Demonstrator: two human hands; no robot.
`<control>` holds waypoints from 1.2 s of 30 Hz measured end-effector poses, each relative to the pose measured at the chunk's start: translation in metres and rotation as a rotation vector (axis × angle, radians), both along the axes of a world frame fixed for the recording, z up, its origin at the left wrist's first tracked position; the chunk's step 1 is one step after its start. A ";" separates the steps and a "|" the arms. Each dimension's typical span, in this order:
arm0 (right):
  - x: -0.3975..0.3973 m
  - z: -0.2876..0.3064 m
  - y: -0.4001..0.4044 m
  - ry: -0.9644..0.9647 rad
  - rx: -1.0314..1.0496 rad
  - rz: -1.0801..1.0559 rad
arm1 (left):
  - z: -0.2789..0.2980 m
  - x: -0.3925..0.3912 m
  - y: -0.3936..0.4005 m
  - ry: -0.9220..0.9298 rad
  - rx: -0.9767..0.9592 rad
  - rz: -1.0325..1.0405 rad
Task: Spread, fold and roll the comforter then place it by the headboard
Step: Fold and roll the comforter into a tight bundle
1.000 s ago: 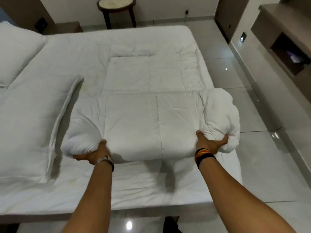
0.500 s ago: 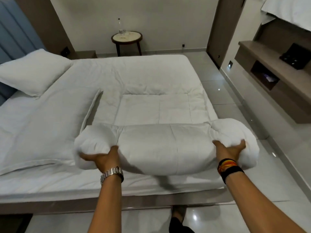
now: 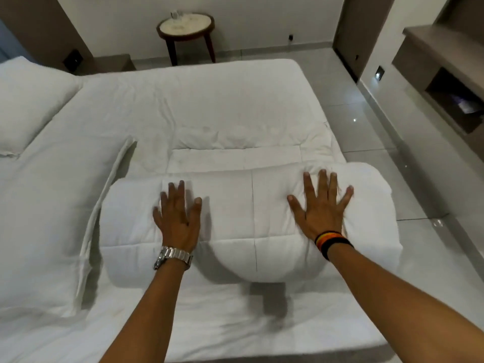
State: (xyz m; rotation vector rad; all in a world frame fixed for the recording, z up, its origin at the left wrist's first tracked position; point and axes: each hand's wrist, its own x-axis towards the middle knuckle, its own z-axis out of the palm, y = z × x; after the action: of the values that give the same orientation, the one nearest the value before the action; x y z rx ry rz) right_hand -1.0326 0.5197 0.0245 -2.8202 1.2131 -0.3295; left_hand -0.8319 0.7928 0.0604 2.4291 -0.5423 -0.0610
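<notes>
The white quilted comforter (image 3: 251, 213) lies across the bed's foot end as a thick roll, with an unrolled flat strip beyond it. My left hand (image 3: 178, 218) rests flat on top of the roll's left part, fingers spread, a metal watch on the wrist. My right hand (image 3: 320, 205) lies flat on the roll's right part, fingers wide apart, with dark bands on the wrist. Neither hand grips the fabric. The headboard is off to the left, barely seen.
The white bed (image 3: 199, 100) fills the middle. One pillow (image 3: 28, 100) lies at the far left and a long pillow (image 3: 47, 218) beside the roll. A round side table (image 3: 186, 24) stands by the far wall. Tiled floor (image 3: 392, 163) and a wall shelf (image 3: 450, 82) are on the right.
Both hands have come out from under the roll's near edge and now lie flat on top of it. The roll has turned farther up the bed and grown thicker.
</notes>
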 end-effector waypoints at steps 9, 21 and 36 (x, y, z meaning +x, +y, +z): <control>0.065 -0.076 -0.056 0.301 0.231 -0.011 | -0.102 0.035 -0.063 0.059 0.603 -0.125; -0.076 -0.035 0.059 -0.541 0.824 -0.968 | -0.073 -0.034 0.041 0.630 -0.201 0.928; -0.035 -0.064 0.071 -0.912 1.034 -1.083 | -0.096 -0.038 0.039 0.665 -0.545 1.091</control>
State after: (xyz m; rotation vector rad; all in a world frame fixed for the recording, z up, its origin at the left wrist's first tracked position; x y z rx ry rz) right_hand -1.0679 0.5909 -0.0396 -0.8153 1.7191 -0.6381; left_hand -0.8698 0.8322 -0.0356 1.7169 0.9414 -0.2085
